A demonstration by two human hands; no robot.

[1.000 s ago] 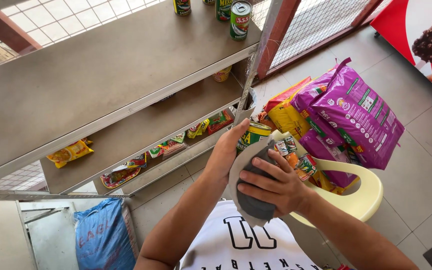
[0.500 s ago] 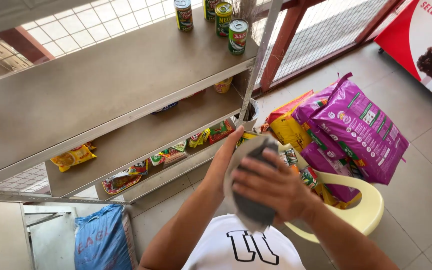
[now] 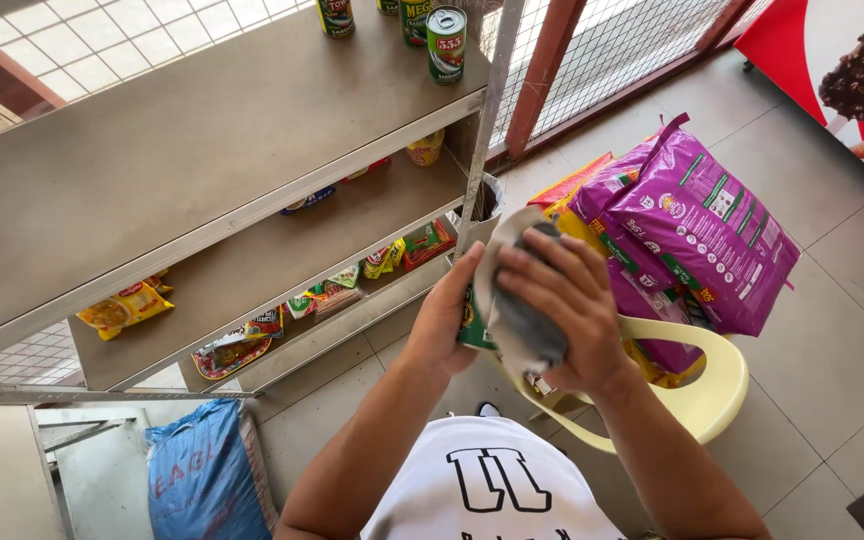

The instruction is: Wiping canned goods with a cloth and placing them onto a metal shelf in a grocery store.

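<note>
My left hand (image 3: 444, 318) grips a small green can (image 3: 473, 322) from its left side. My right hand (image 3: 562, 305) presses a grey cloth (image 3: 520, 318) over the can, covering most of it. Both hands are raised in front of my chest, above a pale yellow plastic chair (image 3: 709, 398). Only a strip of the can's green label shows between the cloth and my left palm.
A grey metal shelf unit (image 3: 182, 150) stands to the left; several cans (image 3: 445, 44) sit at its top right corner and snack packets (image 3: 128, 306) lie on lower shelves. Purple and yellow bags (image 3: 702, 225) are stacked on the chair. A blue sack (image 3: 204, 470) lies on the floor.
Both hands have lifted slightly with the can and cloth, and my right hand has shifted over the cloth on the can. The view has tilted up toward the top shelf.
</note>
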